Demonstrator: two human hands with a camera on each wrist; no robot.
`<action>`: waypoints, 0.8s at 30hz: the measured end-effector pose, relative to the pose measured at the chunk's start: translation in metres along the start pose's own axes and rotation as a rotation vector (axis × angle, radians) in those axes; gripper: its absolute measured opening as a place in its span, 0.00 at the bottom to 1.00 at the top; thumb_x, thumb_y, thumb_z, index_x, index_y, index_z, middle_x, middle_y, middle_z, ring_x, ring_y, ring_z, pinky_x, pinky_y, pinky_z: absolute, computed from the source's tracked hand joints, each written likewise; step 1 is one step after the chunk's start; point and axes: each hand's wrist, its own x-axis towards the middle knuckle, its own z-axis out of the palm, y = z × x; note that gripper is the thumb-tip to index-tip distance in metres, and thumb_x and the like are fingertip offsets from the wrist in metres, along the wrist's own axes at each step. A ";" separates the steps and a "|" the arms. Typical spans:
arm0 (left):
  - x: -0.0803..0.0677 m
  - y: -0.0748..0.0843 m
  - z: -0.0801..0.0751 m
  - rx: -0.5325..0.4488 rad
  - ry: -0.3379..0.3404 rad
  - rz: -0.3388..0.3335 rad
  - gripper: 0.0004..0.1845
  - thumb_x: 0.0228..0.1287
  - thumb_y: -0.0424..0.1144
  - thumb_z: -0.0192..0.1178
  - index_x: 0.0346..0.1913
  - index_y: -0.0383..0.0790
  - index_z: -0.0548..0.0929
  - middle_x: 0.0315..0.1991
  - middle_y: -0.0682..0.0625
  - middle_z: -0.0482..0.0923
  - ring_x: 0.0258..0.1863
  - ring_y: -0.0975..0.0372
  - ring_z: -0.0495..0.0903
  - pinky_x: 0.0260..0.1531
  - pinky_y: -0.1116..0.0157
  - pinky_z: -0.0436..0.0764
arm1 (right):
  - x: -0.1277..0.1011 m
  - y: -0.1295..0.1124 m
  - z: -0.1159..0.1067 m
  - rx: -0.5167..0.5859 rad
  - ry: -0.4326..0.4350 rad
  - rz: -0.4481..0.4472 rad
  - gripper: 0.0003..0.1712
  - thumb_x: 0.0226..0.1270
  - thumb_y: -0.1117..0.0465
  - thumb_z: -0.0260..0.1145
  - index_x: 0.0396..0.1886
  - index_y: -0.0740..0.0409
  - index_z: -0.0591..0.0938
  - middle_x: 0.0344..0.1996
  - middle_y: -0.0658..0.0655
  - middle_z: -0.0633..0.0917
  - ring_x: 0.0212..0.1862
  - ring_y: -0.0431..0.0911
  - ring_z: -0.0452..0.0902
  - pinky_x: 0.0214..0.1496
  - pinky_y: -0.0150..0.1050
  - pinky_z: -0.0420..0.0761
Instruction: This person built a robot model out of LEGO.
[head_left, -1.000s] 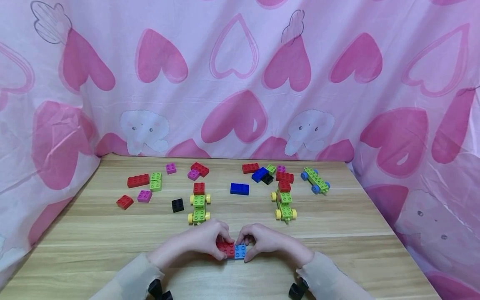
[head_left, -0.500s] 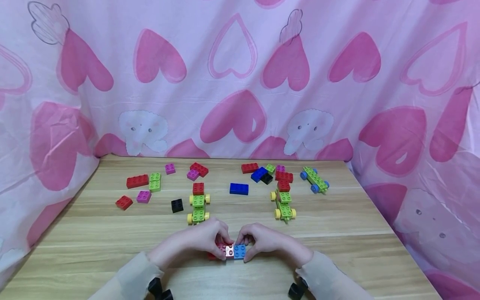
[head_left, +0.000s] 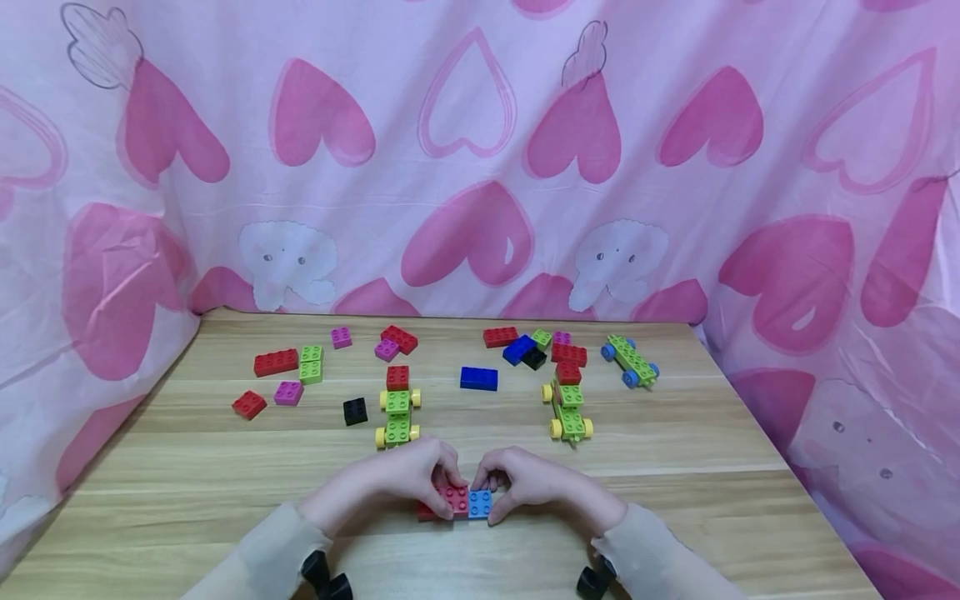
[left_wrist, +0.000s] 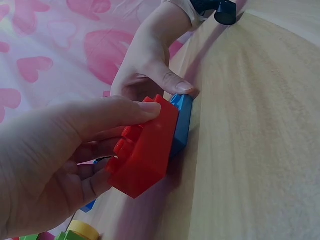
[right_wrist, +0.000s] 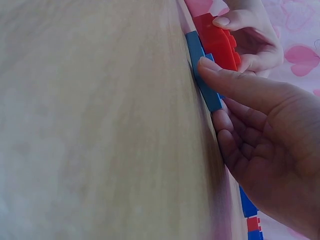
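Note:
My left hand (head_left: 416,473) pinches a long red building brick (left_wrist: 150,150) between thumb and fingers, studs up, at the near middle of the table. Its right end lies over part of a thin light blue building plate (head_left: 480,503), which shows below the brick in both wrist views. My right hand (head_left: 525,477) holds that plate by its right end, thumb on the near edge and fingers on the far edge. In the right wrist view the plate (right_wrist: 200,75) lies close along the tabletop. The two hands nearly meet above the pieces.
Beyond my hands stand two green wheeled bases (head_left: 397,417) with yellow wheels, each bearing red bricks. A green base (head_left: 632,362) with blue wheels is at the back right. A blue brick (head_left: 478,378), a black brick (head_left: 356,411) and several red, purple and green bricks lie around. A pink curtain (head_left: 465,167) hangs behind.
Both hands stay in place with the same grips. The red brick tilts slightly: a bright glare on its top half a second ago is gone now.

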 end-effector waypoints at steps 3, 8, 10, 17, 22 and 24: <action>0.002 0.000 0.000 -0.019 -0.004 0.003 0.16 0.46 0.37 0.77 0.42 0.42 0.90 0.30 0.61 0.80 0.29 0.69 0.76 0.32 0.73 0.77 | -0.001 0.000 0.000 0.009 -0.001 0.007 0.19 0.51 0.62 0.78 0.43 0.49 0.84 0.33 0.41 0.80 0.36 0.35 0.72 0.42 0.28 0.74; 0.003 0.000 0.002 -0.026 0.005 -0.003 0.15 0.45 0.36 0.78 0.40 0.43 0.90 0.29 0.61 0.80 0.27 0.69 0.77 0.30 0.73 0.77 | 0.000 0.001 0.001 0.015 -0.007 0.016 0.18 0.51 0.62 0.78 0.43 0.49 0.84 0.33 0.41 0.80 0.36 0.35 0.73 0.42 0.28 0.74; 0.002 0.001 0.002 -0.019 0.009 -0.004 0.15 0.44 0.35 0.78 0.39 0.42 0.90 0.29 0.60 0.80 0.27 0.69 0.76 0.29 0.73 0.77 | 0.000 0.001 0.001 0.014 -0.008 0.014 0.18 0.51 0.62 0.78 0.43 0.49 0.84 0.33 0.41 0.80 0.36 0.35 0.73 0.42 0.28 0.74; 0.002 0.001 0.002 -0.001 0.012 0.007 0.15 0.43 0.36 0.78 0.38 0.42 0.89 0.30 0.60 0.79 0.28 0.70 0.75 0.29 0.73 0.76 | 0.001 0.001 0.002 0.013 -0.008 0.007 0.19 0.50 0.62 0.78 0.43 0.49 0.84 0.33 0.40 0.80 0.36 0.34 0.73 0.42 0.28 0.75; 0.000 -0.001 0.002 -0.022 -0.001 0.016 0.15 0.46 0.37 0.77 0.41 0.42 0.89 0.31 0.61 0.80 0.28 0.70 0.76 0.30 0.73 0.77 | 0.001 0.001 0.002 0.018 -0.009 0.013 0.18 0.51 0.62 0.78 0.43 0.48 0.84 0.33 0.40 0.80 0.36 0.35 0.73 0.42 0.28 0.74; 0.000 -0.001 0.001 -0.029 -0.004 0.014 0.15 0.47 0.37 0.77 0.41 0.42 0.89 0.31 0.61 0.79 0.29 0.70 0.76 0.32 0.73 0.77 | 0.001 0.000 0.001 0.021 -0.009 0.016 0.18 0.51 0.62 0.78 0.43 0.48 0.84 0.33 0.41 0.80 0.36 0.35 0.73 0.42 0.28 0.74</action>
